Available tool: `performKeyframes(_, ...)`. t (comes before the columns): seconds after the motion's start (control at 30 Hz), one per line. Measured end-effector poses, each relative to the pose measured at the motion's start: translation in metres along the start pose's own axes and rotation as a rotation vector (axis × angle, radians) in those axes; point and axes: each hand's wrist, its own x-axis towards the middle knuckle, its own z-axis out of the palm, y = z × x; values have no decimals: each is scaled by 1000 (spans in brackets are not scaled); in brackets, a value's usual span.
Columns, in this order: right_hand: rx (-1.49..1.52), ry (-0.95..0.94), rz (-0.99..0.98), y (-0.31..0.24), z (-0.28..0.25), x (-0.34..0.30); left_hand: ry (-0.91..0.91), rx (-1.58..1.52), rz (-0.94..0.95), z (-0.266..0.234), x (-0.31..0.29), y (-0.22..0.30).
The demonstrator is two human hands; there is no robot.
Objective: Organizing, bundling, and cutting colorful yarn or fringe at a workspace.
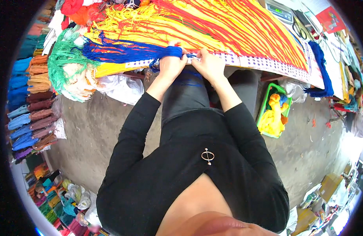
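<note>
My left hand (171, 65) is closed round a bundle of blue yarn (122, 52) at the near edge of the table. The blue strands run off to the left, over the yellow ones. Close beside it, my right hand (209, 66) has thumb and fingers pinched together at the white strip with rows of dark dots (248, 62). A little blue shows between the two hands, but what the right fingertips hold is too small to make out. Beyond the strip, long yellow and red yarn strands (228, 29) cover the table. Several loose blue threads lie across my lap.
Green and cream yarn (67, 55) hangs off the table's left end. A blue skein (322, 70) hangs at the right, near a digital scale (280, 11) and scissors (300, 28). A green basket (266, 96) with yellow yarn is below. Coloured skeins (22, 84) line the left.
</note>
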Motion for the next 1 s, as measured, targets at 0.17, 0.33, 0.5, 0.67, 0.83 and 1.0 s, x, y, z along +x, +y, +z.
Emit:
performKeyframes(0.17, -11, -20, 7, 0, -1, 0, 104, 148, 119, -6, -3, -3)
performKeyframes(0.33, 1, -32, 22, -1, -1, 0, 161, 111, 70, -18, 2, -18)
performKeyframes(0.5, -5, -46, 27, 0, -4, 0, 282, 224, 17, -62, 17, -51)
performKeyframes(0.67, 12, -51, 31, 1, -5, 0, 304, 200, -77, -66, 32, -69)
performKeyframes(0.83, 46, -51, 36, -2, -4, -1, 343, 312, -107, -78, 45, -93)
performKeyframes(1.0, 37, -30, 25, 3, -3, -1, 261, 271, -36, -75, 38, -61)
